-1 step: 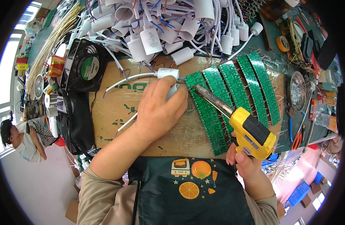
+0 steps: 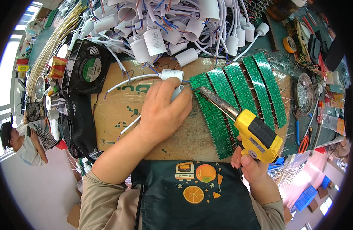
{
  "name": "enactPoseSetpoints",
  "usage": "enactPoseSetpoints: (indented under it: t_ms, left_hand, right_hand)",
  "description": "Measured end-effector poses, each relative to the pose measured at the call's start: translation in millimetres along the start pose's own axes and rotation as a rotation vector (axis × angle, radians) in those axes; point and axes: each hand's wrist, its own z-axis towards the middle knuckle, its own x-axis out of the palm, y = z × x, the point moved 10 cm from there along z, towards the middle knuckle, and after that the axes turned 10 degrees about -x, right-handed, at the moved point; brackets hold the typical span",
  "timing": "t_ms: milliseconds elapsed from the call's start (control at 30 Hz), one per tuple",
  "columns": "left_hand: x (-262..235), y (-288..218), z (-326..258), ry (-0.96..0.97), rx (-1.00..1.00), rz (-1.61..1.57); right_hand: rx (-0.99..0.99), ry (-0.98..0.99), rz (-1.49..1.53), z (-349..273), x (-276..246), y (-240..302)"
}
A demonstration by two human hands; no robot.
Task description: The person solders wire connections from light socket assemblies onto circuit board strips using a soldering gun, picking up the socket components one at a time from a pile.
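Note:
My left hand (image 2: 167, 105) is closed round a white cylindrical lamp holder (image 2: 177, 92), mostly hidden beneath its fingers. A second white lamp holder (image 2: 172, 74) lies just beyond the fingertips, its white cable (image 2: 132, 79) trailing left. Thin wires run from the fingertips to the top end of the leftmost green circuit board strip (image 2: 211, 115). In my right hand (image 2: 250, 165) is a yellow soldering gun (image 2: 258, 136), gripped by its handle. Its dark metal tip points up and left, over the upper part of that strip. More green strips (image 2: 265, 90) lie side by side to the right.
A brown board (image 2: 119, 103) covers the work area. Beyond it heaps a pile of white lamp holders (image 2: 153, 41) with cables. A black fan (image 2: 88, 69) stands left; a round metal dish (image 2: 304, 94), orange tape (image 2: 289, 45) and pliers (image 2: 305, 142) lie right. Another person (image 2: 27, 143) is far left.

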Motion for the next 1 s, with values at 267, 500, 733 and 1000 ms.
enactPoseSetpoints:
  t_ms: [267, 500, 733, 1000]
  left_hand:
    - [-0.8, 1.3, 1.4, -0.03, -0.016, -0.002]
    - [-0.4, 1.5, 1.6, -0.031, -0.021, -0.001]
    - [0.6, 1.4, 1.6, -0.046, -0.013, 0.008]
    - [0.0, 0.4, 1.4, -0.056, -0.004, 0.01]
  right_hand:
    - [0.008, -0.017, 0.012, 2.8, 2.6, 3.1]
    - [0.008, -0.006, 0.016, 3.9, 4.0, 2.5]
    - [-0.012, -0.028, 0.005, 3.4, 2.7, 2.1]
    - [-0.02, -0.038, 0.065, 0.7, 2.4, 3.7]
